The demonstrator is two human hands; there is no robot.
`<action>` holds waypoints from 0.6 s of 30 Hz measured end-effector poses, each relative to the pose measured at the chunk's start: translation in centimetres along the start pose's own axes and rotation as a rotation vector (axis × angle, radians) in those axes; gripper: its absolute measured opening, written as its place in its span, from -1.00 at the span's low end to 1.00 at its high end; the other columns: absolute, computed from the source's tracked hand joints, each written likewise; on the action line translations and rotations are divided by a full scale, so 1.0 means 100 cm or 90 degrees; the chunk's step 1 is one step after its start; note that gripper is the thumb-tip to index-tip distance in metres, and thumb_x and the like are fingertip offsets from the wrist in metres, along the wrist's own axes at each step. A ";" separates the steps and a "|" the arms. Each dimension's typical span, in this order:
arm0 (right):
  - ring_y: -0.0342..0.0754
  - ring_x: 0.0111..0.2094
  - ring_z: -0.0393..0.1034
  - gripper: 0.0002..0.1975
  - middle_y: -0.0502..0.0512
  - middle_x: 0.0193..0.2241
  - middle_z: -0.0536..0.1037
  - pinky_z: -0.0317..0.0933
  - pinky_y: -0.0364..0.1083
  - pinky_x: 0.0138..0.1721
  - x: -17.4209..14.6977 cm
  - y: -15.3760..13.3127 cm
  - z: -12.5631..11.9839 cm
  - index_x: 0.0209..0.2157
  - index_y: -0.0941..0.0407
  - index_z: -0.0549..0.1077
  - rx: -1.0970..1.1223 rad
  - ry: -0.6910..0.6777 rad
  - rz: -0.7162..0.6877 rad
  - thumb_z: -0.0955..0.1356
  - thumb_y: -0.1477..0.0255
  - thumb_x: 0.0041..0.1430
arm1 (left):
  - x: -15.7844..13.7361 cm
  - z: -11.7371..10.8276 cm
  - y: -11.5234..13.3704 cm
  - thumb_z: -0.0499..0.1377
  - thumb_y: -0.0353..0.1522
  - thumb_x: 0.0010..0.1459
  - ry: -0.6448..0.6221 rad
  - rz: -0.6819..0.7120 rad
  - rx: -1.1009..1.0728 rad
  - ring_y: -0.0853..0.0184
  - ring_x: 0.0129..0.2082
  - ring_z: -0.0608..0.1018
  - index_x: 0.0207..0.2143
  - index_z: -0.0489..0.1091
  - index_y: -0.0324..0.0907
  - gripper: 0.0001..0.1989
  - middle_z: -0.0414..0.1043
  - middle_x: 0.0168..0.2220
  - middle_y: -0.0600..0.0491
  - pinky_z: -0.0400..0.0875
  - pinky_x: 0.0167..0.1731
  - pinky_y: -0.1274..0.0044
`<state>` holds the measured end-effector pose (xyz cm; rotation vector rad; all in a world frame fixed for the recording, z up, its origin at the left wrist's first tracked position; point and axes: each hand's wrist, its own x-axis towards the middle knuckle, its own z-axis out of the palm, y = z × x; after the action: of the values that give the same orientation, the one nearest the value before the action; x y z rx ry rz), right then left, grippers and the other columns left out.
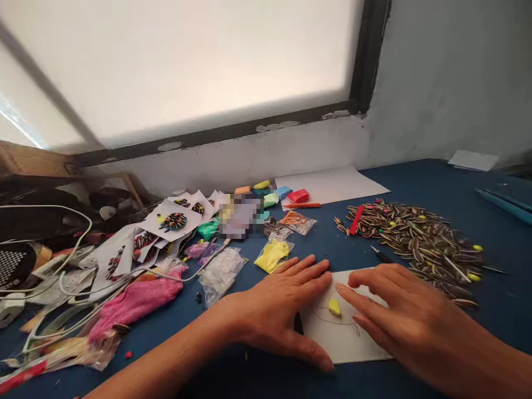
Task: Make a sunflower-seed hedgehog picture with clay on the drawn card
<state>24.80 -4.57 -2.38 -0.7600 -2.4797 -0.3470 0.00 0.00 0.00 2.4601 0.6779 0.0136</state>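
Note:
A white sheet of paper with a faint pencil drawing lies on the blue table in front of me. My left hand rests flat across its left edge, fingers stretched out and thumb apart. On the drawing sits a small yellow piece of what looks like modelling clay. Just right of that piece, my right hand is over the sheet with its fingers apart and nothing visible between them. It covers the paper's right part. A packet of yellow clay lies just beyond my left fingertips.
Striped sunflower seeds are heaped at the right, with pointed tools among them. Several coloured clay packs and a red stick lie further back. At the left are seed-decorated papers, a pink cloth and a white cable.

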 end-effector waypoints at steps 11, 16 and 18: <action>-0.01 -0.26 0.31 -0.74 0.12 -0.27 0.42 0.20 -0.02 -0.20 -0.003 -0.017 -0.003 -0.01 0.12 0.41 0.073 -0.038 0.058 0.21 0.49 0.33 | 0.001 -0.002 -0.001 0.21 0.16 0.02 -0.005 0.009 0.009 0.05 0.40 -0.24 0.39 -0.16 -0.21 0.09 -0.35 0.41 -0.01 -0.29 0.35 0.21; 0.00 -0.33 0.35 -0.74 0.12 -0.35 0.45 0.25 -0.04 -0.28 0.002 -0.021 -0.002 -0.18 0.11 0.47 0.085 -0.043 0.050 0.18 0.39 0.37 | 0.001 -0.001 -0.002 0.21 0.16 0.02 -0.005 0.017 0.011 0.01 0.39 -0.24 0.39 -0.17 -0.19 0.10 -0.34 0.42 -0.04 -0.29 0.35 0.18; 0.00 -0.34 0.37 -0.72 0.12 -0.36 0.46 0.27 -0.05 -0.29 0.005 -0.022 -0.004 -0.17 0.13 0.48 0.083 -0.031 0.042 0.17 0.37 0.38 | 0.001 -0.001 -0.002 0.21 0.16 0.02 -0.005 0.018 0.012 0.01 0.39 -0.24 0.39 -0.16 -0.21 0.10 -0.34 0.42 -0.06 -0.30 0.35 0.18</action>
<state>23.32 -6.30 -2.02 -0.8035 -2.4880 -0.1426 0.01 0.29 -0.02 2.4859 0.6432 0.0090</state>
